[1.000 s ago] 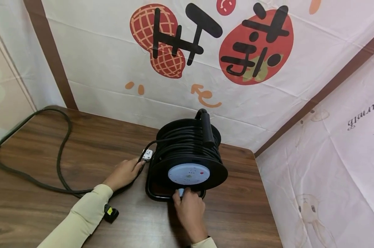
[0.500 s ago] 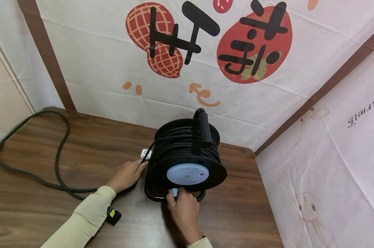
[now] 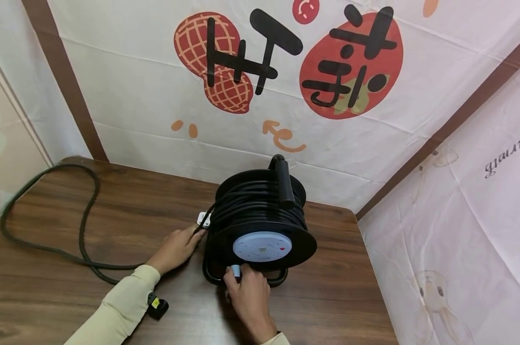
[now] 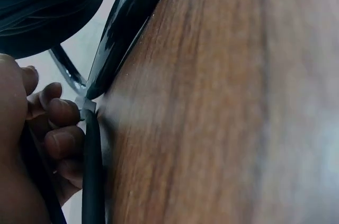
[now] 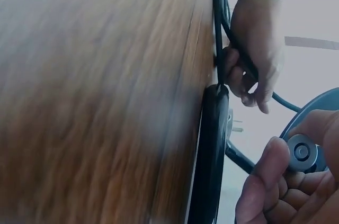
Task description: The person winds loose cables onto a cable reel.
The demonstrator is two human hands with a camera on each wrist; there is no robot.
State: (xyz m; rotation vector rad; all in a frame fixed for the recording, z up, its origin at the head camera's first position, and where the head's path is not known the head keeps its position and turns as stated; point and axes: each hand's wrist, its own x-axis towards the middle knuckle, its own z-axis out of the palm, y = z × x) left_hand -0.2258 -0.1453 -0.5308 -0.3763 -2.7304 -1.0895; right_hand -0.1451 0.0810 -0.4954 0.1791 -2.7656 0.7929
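Note:
A black cable reel (image 3: 260, 199) with a pale blue socket face (image 3: 262, 247) stands on the wooden table. My right hand (image 3: 249, 294) pinches its crank knob (image 5: 303, 152) between thumb and fingers, low in front of the socket face. To the left of the reel, my left hand (image 3: 174, 249) has its fingers curled round the black cable (image 5: 244, 57), which runs up from it onto the drum. A white plug (image 3: 203, 219) lies just beyond the left fingertips. In the left wrist view another stretch of cable (image 4: 92, 171) passes right beside the curled fingers.
Slack cable (image 3: 95, 191) lies in a wide loop over the left of the table (image 3: 329, 287). The reel's tubular stand (image 3: 279, 278) rests on the tabletop. A printed cloth wall (image 3: 148, 86) rises close behind the reel, and another cloth panel (image 3: 458, 230) stands at the right.
My right hand and the crank knob have moved left under the socket face. The far left end of the slack loop has drawn in slightly to the right. My left hand stays beside the reel.

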